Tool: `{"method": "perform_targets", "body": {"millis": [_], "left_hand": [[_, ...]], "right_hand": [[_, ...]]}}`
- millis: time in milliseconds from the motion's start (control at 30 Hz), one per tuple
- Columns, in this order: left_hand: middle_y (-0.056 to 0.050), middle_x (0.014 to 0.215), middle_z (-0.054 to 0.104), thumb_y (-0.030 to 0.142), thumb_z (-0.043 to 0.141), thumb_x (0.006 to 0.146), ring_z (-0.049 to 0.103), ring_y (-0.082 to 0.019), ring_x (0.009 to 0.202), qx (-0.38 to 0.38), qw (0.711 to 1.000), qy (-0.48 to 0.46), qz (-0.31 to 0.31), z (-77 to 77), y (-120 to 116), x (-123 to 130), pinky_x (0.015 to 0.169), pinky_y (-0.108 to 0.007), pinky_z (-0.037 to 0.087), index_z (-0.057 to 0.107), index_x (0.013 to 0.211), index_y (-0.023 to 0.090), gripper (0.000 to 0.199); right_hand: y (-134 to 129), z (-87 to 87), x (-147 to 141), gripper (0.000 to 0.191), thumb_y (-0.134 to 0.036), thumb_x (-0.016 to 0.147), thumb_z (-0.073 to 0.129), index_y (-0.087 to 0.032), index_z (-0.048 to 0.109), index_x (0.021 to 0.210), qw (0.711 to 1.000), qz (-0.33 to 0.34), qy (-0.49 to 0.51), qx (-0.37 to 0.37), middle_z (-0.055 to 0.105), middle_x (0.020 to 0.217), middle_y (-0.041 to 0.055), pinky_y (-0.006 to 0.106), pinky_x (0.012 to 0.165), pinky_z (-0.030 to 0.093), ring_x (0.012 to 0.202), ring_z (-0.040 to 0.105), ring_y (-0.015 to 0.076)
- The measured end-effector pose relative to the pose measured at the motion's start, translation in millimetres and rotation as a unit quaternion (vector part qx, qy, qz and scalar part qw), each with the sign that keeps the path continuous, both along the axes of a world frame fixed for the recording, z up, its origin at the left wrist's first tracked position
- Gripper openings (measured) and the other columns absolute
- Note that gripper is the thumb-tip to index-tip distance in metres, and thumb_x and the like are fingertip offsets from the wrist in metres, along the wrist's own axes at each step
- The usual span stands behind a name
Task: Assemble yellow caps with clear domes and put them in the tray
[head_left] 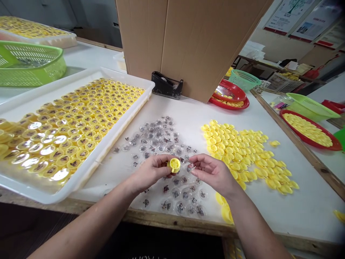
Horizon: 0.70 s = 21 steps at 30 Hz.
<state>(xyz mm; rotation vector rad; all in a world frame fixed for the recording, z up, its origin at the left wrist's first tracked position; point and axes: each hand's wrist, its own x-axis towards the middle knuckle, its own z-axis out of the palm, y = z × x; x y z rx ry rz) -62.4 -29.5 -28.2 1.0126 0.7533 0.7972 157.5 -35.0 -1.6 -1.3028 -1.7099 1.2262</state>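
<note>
Pinched between the thumb and fingers of my left hand (pixel 152 172) is a small round yellow plastic cup (pixel 175 164), its hollow side turned up toward me. Close to its right, my right hand (pixel 211 172) grips a clear round disc (pixel 191 167) with a dark printed figure. The two pieces are apart. Below both hands, many similar clear discs (pixel 161 147) with dark prints lie scattered on the white table (pixel 188 111). A spread of yellow plastic pieces (pixel 242 147) lies to the right, partly behind my right forearm.
On the left stands a white tray (pixel 107 151) filled with rows of yellow cups bearing printed discs. A green basket (pixel 32 72) is behind it. A black tape dispenser (pixel 167 85) stands before a large cardboard box (pixel 188 43). Red plates (pixel 231 90) hold yellow pieces at the right.
</note>
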Motion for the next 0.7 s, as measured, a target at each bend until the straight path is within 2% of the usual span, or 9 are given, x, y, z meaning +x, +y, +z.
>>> {"method": "perform_targets", "body": {"millis": [167, 333, 433, 567, 700], "left_hand": [[-0.003, 0.074, 0.062, 0.02, 0.061, 0.076, 0.052, -0.013, 0.068, -0.014, 0.999, 0.033, -0.002, 2.1, 0, 0, 0.067, -0.027, 0.042, 0.067, 0.107, 0.016, 0.032], [-0.002, 0.074, 0.06, 0.019, 0.058, 0.076, 0.052, -0.013, 0.069, 0.01, 0.999, 0.019, -0.03, 6.7, 0, 0, 0.065, -0.026, 0.041, 0.068, 0.102, 0.015, 0.028], [-0.002, 0.077, 0.06, 0.017, 0.061, 0.074, 0.053, -0.012, 0.068, -0.002, 0.999, -0.013, -0.033, 8.7, -1, 2, 0.062, -0.025, 0.041, 0.064, 0.097, 0.014, 0.024], [-0.002, 0.076, 0.06, 0.019, 0.066, 0.074, 0.056, -0.011, 0.064, -0.038, 0.997, -0.07, -0.01, 6.7, -2, 2, 0.057, -0.022, 0.042, 0.056, 0.09, 0.014, 0.02], [-0.003, 0.076, 0.061, 0.025, 0.07, 0.074, 0.057, -0.01, 0.064, -0.083, 0.991, -0.107, 0.001, 2.3, -2, 1, 0.058, -0.021, 0.045, 0.058, 0.087, 0.013, 0.022]], "right_hand": [[-3, -0.5, -6, 0.026, -0.018, 0.077, 0.065, -0.021, 0.063, 0.102, 0.998, 0.009, -0.016, 0.057, 0.061, 0.093, 0.0037, 0.032, 0.075, 0.052, 0.081, 0.059, 0.0147], [-7, 8.6, -20, 0.028, -0.017, 0.08, 0.064, -0.024, 0.062, 0.107, 0.982, 0.043, -0.046, 0.177, 0.059, 0.096, 0.0033, 0.031, 0.072, 0.051, 0.079, 0.057, 0.014], [-7, 11.5, -27, 0.028, -0.019, 0.083, 0.062, -0.026, 0.062, 0.11, 0.968, 0.071, -0.074, 0.229, 0.06, 0.096, 0.0038, 0.03, 0.069, 0.052, 0.081, 0.058, 0.0146], [-5, 10.1, -28, 0.026, -0.021, 0.084, 0.063, -0.027, 0.063, 0.109, 0.964, 0.088, -0.088, 0.233, 0.06, 0.092, 0.0033, 0.028, 0.064, 0.051, 0.076, 0.059, 0.0135], [-6, 9.5, -29, 0.025, -0.021, 0.083, 0.065, -0.026, 0.063, 0.107, 0.965, 0.088, -0.08, 0.232, 0.06, 0.088, 0.0025, 0.027, 0.061, 0.049, 0.076, 0.058, 0.0136]]}}
